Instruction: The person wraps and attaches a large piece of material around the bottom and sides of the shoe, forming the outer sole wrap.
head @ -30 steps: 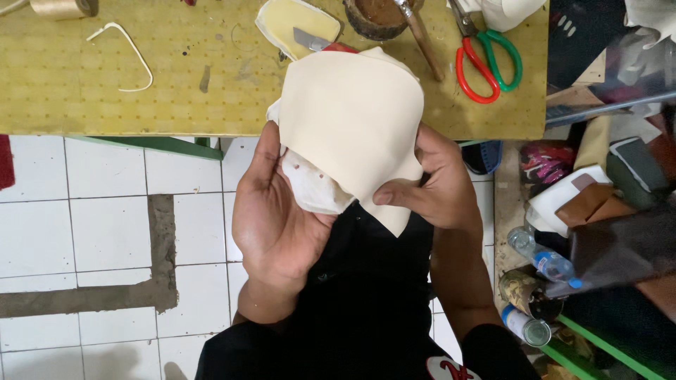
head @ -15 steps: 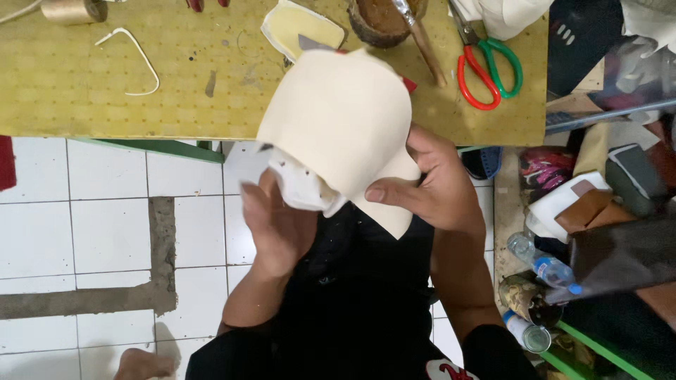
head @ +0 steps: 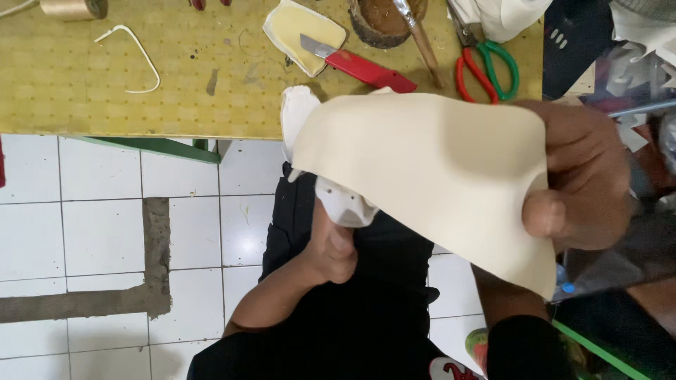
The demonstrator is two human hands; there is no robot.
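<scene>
My right hand (head: pixel 581 176) pinches the right edge of a large cream sheet of soft material (head: pixel 429 165), thumb on top, and holds it up close to the camera. Below the sheet my left hand (head: pixel 331 243) grips a white shoe-shaped form (head: pixel 320 165) from underneath, over my lap in black clothing. The sheet hides much of the form and my left fingers.
A yellow pegboard table (head: pixel 84 77) spans the top edge. On it lie a red-handled knife (head: pixel 359 67), red and green scissors (head: pixel 486 67), a brown pot with a brush (head: pixel 394 21), a cream insole piece (head: pixel 303 32), a white strip (head: pixel 134 60) and a thread spool (head: pixel 70 7). White floor tiles (head: pixel 91 232) lie to the left.
The cream sheet has come off the white form and risen toward the camera in my right hand. My left hand dropped lower, keeping hold of the form.
</scene>
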